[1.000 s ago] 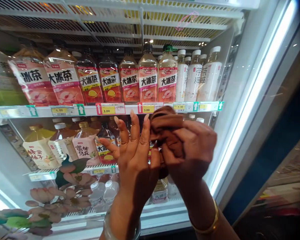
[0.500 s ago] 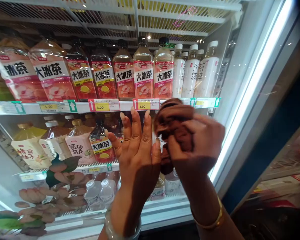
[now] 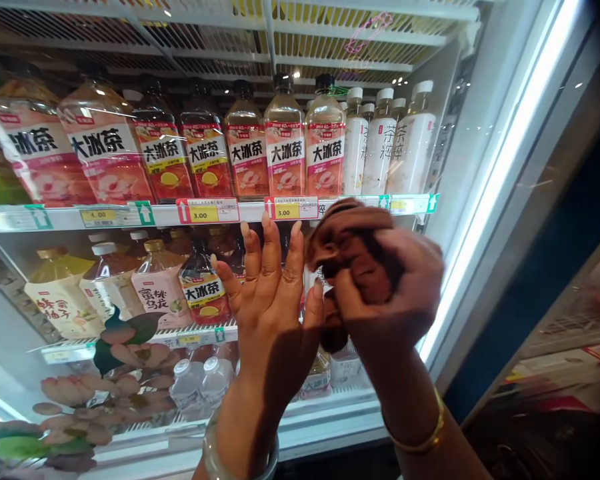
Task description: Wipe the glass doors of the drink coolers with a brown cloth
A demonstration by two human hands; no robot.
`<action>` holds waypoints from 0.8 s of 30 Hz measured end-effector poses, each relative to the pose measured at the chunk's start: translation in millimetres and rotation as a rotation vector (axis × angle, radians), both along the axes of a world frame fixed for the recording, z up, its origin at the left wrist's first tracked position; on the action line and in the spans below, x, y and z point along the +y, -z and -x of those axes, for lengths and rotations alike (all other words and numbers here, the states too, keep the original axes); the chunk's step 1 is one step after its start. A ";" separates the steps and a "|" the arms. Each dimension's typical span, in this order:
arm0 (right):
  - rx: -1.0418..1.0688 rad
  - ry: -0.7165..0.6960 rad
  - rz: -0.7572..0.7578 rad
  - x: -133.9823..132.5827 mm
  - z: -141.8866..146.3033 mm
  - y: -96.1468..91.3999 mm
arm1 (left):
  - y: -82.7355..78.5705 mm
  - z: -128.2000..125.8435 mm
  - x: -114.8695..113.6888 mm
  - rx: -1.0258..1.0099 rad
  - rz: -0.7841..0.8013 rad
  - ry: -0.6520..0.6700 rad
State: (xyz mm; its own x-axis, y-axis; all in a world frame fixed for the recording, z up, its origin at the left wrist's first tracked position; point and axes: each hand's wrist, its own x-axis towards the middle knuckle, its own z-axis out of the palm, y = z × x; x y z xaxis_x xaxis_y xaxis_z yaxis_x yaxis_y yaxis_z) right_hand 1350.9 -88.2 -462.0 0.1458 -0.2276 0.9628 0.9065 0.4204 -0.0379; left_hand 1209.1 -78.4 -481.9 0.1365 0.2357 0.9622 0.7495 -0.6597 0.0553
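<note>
My left hand is held up flat with its fingers stretched out, against or just before the glass door of a drinks fridge. My right hand is closed around a bunched brown cloth, pressed toward the glass just right of the left hand. Behind the glass, the upper shelf carries iced tea bottles with pink and red labels and white bottles at its right end. The lower shelf holds more tea bottles, partly hidden by my hands.
Price tags run along the upper shelf edge. A flower decal covers the lower left of the glass. A bright light strip runs down the fridge's right frame. Small water bottles stand on the bottom shelf.
My right hand with the cloth has shifted a little right and up along the glass. The left hand stays flat in much the same place. The view moved slightly.
</note>
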 end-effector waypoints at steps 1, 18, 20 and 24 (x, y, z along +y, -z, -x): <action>-0.030 -0.005 0.025 -1.4 8.1 0.9 | 0.0 0.2 -0.3 0.000 0.000 0.006; -0.052 0.042 0.091 -4.3 6.3 1.5 | 3.8 -12.3 -3.8 -0.017 0.028 0.003; -0.029 0.106 0.039 -2.3 -18.0 -1.7 | 3.9 -14.8 -4.5 -0.014 0.047 -0.003; 0.143 0.178 -0.134 5.9 -79.6 -8.2 | 2.7 -17.4 -8.5 0.007 0.060 0.002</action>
